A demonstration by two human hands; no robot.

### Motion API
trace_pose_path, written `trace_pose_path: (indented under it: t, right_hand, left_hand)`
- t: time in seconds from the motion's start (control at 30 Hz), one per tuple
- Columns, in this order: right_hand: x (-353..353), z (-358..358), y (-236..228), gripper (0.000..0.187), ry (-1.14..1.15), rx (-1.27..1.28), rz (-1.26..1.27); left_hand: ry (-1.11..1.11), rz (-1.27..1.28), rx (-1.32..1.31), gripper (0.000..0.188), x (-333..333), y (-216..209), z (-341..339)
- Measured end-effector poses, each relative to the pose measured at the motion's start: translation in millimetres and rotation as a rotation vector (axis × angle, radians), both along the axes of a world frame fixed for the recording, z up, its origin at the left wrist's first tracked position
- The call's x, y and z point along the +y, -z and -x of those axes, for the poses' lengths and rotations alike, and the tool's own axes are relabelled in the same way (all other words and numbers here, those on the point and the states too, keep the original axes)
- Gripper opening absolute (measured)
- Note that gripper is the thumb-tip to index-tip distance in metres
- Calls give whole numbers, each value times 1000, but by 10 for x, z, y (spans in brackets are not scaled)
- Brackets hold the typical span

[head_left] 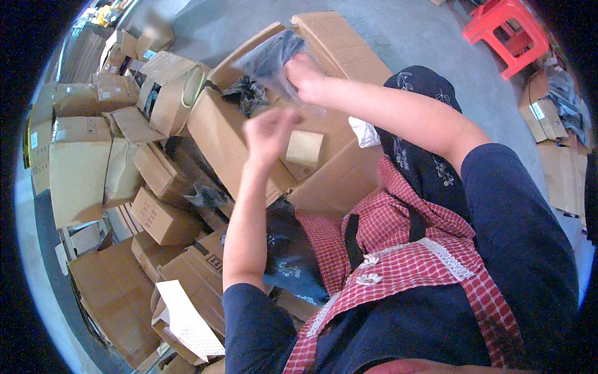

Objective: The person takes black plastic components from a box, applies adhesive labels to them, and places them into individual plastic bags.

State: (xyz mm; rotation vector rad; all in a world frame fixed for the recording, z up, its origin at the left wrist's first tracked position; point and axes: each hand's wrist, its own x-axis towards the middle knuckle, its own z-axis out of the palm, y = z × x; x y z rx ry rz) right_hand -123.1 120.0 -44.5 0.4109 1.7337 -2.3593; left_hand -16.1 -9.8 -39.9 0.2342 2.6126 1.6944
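Observation:
A clear plastic bag (271, 57) with something greyish in it is gripped by my right hand (304, 76), over the far part of a big open cardboard box (215, 134). What the bag contains I cannot make out. Nearer and to the left, my left hand (269, 132) hovers above the same box, apart from the bag, its fingers smeared by motion. Beneath the hands a crumpled dark plastic bundle (248, 95) shows in the box opening. A small tan cardboard piece (304, 148) lies close to my left hand, on the box's near side.
Stacked cartons (80, 168) crowd the left side. A white printed sheet (185, 318) rests on boxes at the lower left. Crumpled white paper (364, 131) sits by my knee. At the upper right stands a red plastic stool (511, 34), with more cardboard (560, 168) below it.

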Motion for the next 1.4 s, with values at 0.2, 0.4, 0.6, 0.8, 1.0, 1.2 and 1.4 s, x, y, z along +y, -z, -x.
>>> trace_pose_path:
  t: [0.2, 0.4, 0.6, 0.8, 1.0, 1.2, 1.4]
  right_hand:
    - [42, -164, -10, 30, -267, 675, -592]
    - [-83, -227, 206, 29, -382, 865, -541]
    - [-88, -312, -108, 36, -402, 935, -235]
    - [49, -369, -285, 36, -506, 1033, -400]
    - [141, -284, -562, 38, -544, 1264, -484]
    - [250, -261, -694, 35, -637, 1361, -757]
    - [183, -399, -855, 14, -403, 1732, -721]
  left_hand:
    - [-407, -695, -306, 38, -613, -259, 298]
    - [-383, -824, -417, 37, -295, -140, 326]
    - [-279, -910, -547, 33, -554, 43, 376]
    - [-23, -1315, -700, 35, -240, -65, 317]
    - [146, -1630, -647, 45, -234, 31, 296]
    - [-43, -1662, -538, 49, -262, 17, 298]
    - [-49, -1698, -524, 50, -285, 194, 257]
